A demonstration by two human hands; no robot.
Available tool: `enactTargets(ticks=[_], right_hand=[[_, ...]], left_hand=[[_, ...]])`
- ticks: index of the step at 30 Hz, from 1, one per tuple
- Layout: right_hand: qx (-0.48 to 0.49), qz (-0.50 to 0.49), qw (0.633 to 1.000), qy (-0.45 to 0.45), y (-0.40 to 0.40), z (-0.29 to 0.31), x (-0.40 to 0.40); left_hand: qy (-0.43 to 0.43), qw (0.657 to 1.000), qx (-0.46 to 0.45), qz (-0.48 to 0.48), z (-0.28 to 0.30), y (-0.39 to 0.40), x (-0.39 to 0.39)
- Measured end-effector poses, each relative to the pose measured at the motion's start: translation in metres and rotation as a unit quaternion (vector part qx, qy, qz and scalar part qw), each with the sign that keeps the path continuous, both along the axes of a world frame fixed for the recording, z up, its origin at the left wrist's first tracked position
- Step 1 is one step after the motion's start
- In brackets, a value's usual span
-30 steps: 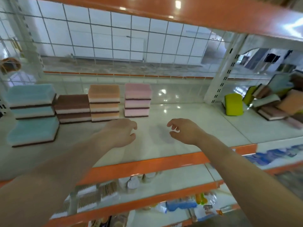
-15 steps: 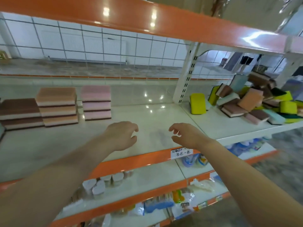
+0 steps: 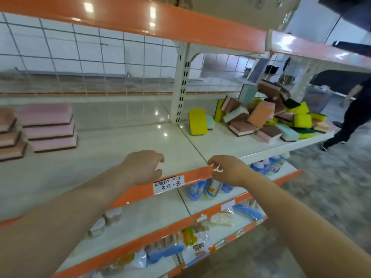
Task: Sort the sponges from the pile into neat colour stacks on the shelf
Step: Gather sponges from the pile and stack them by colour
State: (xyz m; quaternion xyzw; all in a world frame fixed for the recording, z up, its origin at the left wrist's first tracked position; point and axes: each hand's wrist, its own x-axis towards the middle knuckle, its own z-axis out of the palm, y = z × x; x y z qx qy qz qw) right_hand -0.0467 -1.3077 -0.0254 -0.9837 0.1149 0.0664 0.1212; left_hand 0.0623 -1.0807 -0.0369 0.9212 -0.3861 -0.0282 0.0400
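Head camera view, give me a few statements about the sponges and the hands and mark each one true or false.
1. The pink sponge stack has three sponges. True.
2. The right hand holds a sponge. False: it holds no sponge; its fingers are loosely curled.
3. The sponge pile lies on the shelf section right of the white upright post. True.
4. The yellow sponge beside the post lies flat. False: it stands on edge.
5. The left hand rests on the pink stack. False: it is near the shelf's front edge, apart from the stack.
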Motion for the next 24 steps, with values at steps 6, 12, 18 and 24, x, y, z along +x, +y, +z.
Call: enactTargets(ticks=[6, 12, 18, 24], right_hand=[[0.007, -0.049, 0.999, -0.01, -0.038, 0.0, -0.019], [0.0, -0.114, 0.993, -0.02, -0.072, -0.003, -0.03], [0.011, -0.154, 0.988, -0.019, -0.109, -0.005, -0.036], [0.006, -0.178, 0.984, -0.027, -0.15, 0.006, -0.022]], left_hand=[[0.002, 0.999, 0.002, -0.035, 0.002, -0.042, -0.003], [0.0, 0.997, 0.009, -0.081, 0.002, -0.092, -0.001], [-0.009, 0.996, 0.02, -0.092, 0.006, -0.148, 0.015], [-0.024, 0.993, 0.036, -0.113, 0.013, -0.199, 0.042]])
